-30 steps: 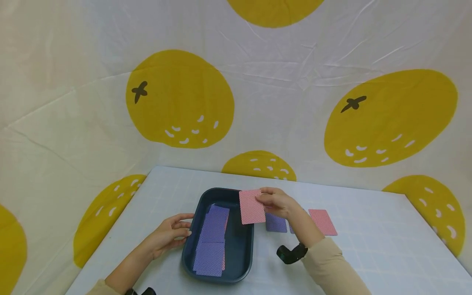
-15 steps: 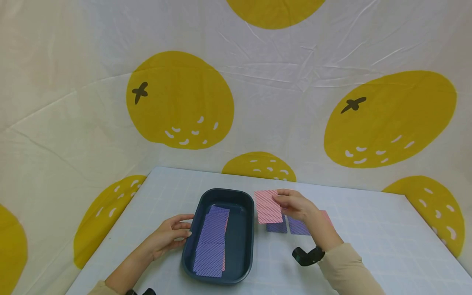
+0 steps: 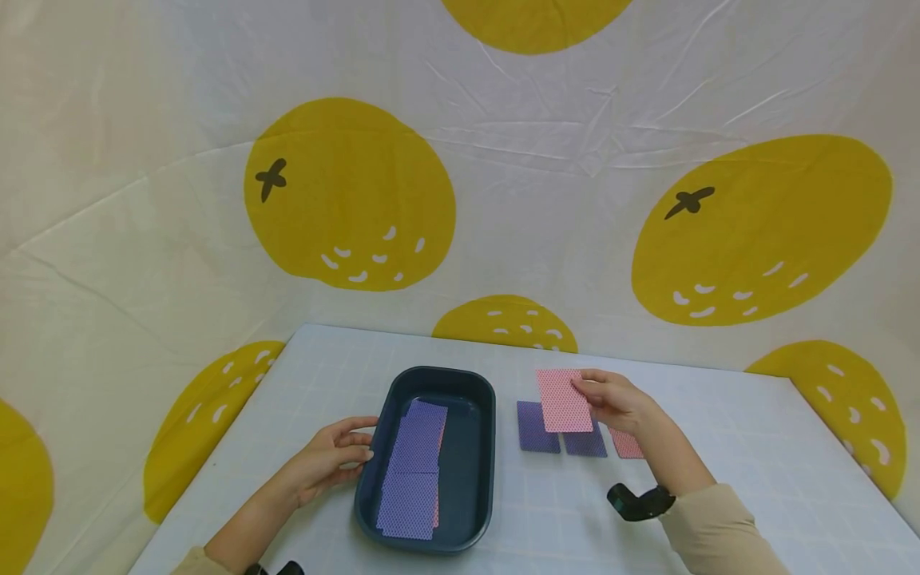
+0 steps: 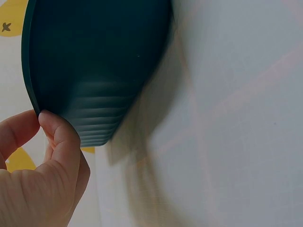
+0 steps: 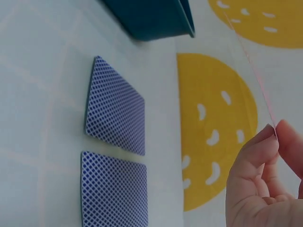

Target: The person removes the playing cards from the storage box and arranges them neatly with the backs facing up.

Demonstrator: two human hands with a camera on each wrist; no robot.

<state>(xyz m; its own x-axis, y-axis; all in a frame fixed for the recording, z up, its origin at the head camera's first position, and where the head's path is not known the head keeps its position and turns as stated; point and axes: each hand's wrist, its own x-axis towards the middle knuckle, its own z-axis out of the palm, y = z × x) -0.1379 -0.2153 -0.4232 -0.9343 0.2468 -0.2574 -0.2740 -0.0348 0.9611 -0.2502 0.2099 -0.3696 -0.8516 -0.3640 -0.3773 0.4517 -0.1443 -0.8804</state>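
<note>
Between thumb and fingers, my right hand (image 3: pixel 611 399) pinches a red-backed playing card (image 3: pixel 564 403), held up over two blue-backed cards (image 3: pixel 537 431). The right wrist view shows that held card (image 5: pixel 255 75) edge-on, as a thin pink line. My left hand (image 3: pixel 334 457) grips the left rim of a dark blue-green tray (image 3: pixel 467 527); in the left wrist view, thumb and fingertip meet at the tray's rim (image 4: pixel 29 80). Inside the tray, along its left side, blue-backed cards (image 3: pixel 410 503) lie overlapping, with red edges showing from underneath.
Another red-backed card (image 3: pixel 627 444) lies on the table right of the blue ones, partly hidden by my right hand. A pale checked cloth (image 3: pixel 791 479) covers the table. Behind it hangs a white curtain (image 3: pixel 539 200) printed with yellow fruit.
My right hand has carried the red-backed card rightward, from over the tray's right rim to above the two blue-backed cards. The left hand and the tray have stayed in place.
</note>
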